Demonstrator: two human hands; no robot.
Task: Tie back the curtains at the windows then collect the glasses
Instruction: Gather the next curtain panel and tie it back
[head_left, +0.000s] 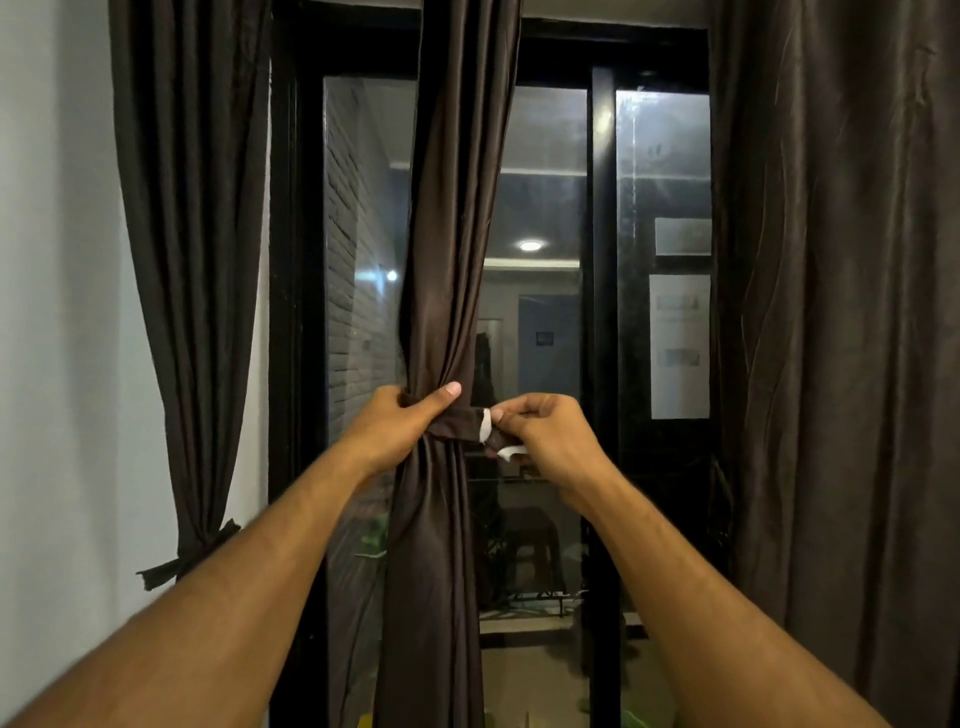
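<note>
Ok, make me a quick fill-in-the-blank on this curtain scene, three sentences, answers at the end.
1. The left hand grips the gathered ____ curtain.
2. The right hand pinches the end of the tie-back band, which shows a ____ patch.
3. The left curtain is already ____ near its bottom.

Answers: middle; white; tied

I see my left hand (397, 423) gripping the gathered middle curtain (447, 260), thumb across the tieback band (460, 423). My right hand (545, 434) pinches the band's white-tabbed ends beside it. The left curtain (189, 260) hangs tied; the right curtain (831, 312) hangs loose.
</note>
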